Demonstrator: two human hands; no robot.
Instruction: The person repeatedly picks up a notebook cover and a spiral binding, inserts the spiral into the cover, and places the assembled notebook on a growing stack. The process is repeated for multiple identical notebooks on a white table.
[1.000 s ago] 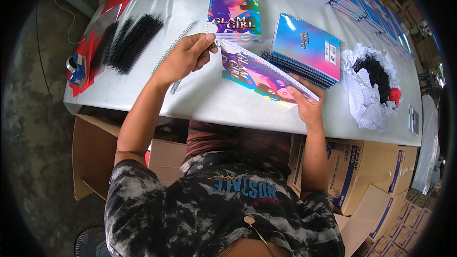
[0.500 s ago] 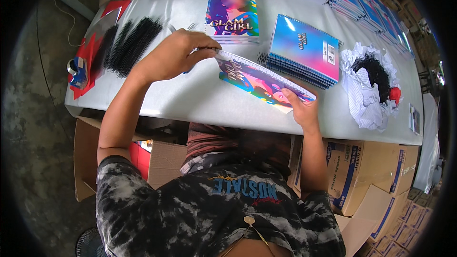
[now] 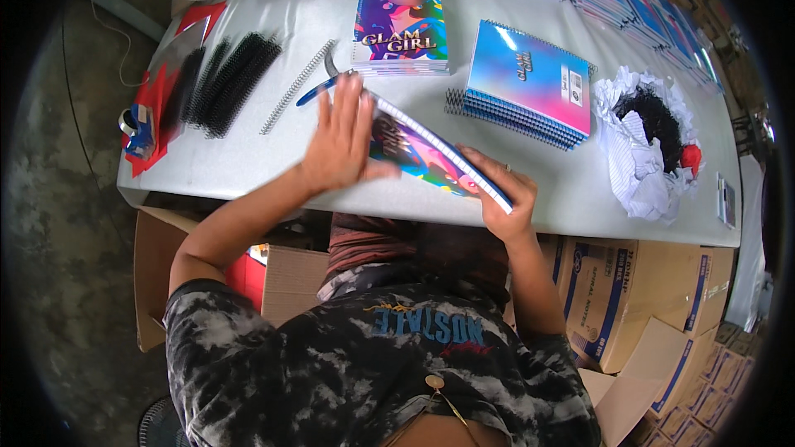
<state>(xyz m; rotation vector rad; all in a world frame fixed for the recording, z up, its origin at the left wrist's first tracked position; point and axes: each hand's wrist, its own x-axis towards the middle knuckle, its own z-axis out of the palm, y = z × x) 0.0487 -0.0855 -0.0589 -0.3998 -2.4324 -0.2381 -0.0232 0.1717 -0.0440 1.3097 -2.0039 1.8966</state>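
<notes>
Head view: notebook between left hand, right hand.

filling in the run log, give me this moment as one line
left hand: flat on notebook | right hand: gripping its near edge | pliers: beside left fingertips | table: grey
</notes>
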